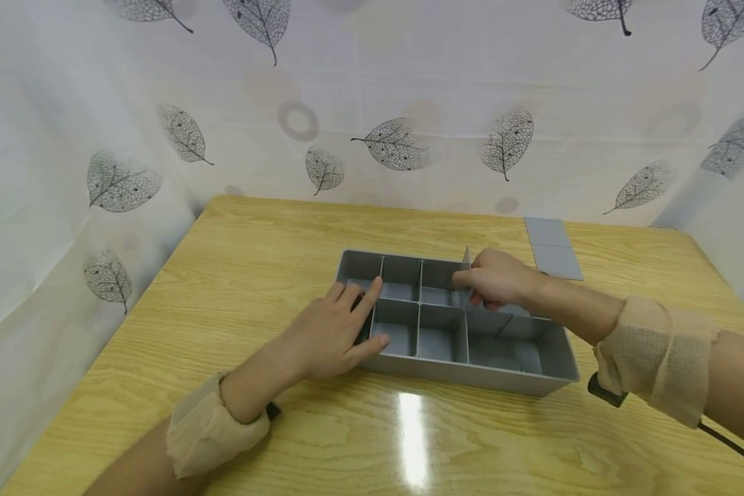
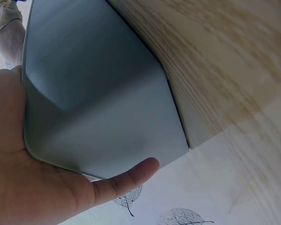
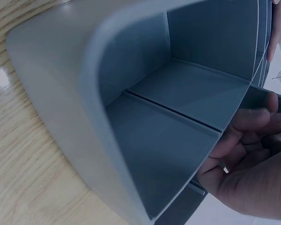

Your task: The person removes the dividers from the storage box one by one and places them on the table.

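Note:
A long grey organizer box point(image 1: 459, 373) lies across the table, split by thin grey partitions into several compartments. Spread over its left end, my left hand point(image 1: 325, 339) rests on the rim with fingers fairly straight. In the left wrist view, one finger stretches along the box's outer end wall point(image 2: 107, 108). My right hand point(image 1: 499, 277) reaches into the back row and pinches a grey divider plate point(image 1: 467, 258), which stands upright and rises above the rim. The right wrist view has that hand point(image 3: 248, 159) behind the long lengthwise partition point(image 3: 178, 140), fingers curled; the plate is mostly hidden there.
Flat grey divider pieces point(image 1: 553, 248) lie on the wooden table point(image 1: 248, 269) behind the box's right end. A leaf-patterned curtain point(image 1: 359, 83) hangs along the back and sides. From the right wrist a black cable point(image 1: 734, 448) trails off.

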Demonstrator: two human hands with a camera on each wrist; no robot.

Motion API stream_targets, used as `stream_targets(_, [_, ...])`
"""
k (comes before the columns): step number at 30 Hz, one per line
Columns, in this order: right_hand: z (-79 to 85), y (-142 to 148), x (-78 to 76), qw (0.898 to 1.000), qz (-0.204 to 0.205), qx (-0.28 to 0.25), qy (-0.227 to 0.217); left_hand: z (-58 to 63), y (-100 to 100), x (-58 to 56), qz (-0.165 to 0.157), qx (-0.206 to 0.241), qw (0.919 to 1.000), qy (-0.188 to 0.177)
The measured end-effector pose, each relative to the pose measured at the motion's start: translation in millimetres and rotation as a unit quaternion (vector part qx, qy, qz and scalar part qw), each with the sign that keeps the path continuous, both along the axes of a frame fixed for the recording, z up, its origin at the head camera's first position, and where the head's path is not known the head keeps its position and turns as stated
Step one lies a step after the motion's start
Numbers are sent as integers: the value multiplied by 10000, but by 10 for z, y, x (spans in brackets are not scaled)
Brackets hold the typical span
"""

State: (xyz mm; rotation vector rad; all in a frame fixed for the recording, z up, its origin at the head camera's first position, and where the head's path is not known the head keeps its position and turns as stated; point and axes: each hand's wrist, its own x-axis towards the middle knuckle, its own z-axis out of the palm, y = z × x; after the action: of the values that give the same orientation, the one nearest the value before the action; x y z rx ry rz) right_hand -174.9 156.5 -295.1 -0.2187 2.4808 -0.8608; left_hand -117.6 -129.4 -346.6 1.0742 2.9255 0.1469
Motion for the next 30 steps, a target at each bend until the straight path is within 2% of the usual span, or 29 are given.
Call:
stream_targets(9, [4, 44, 8, 9993, 260, 210, 161, 15, 2, 8, 28, -22, 10000, -42])
stream_targets(18, [-6, 25, 22, 9999, 126, 58, 23, 18, 7, 11, 27, -44, 9999, -87])
stream_targets(30, [-76, 60, 53, 9989, -142, -430, -103, 7, 11, -1, -1, -49, 10000, -21])
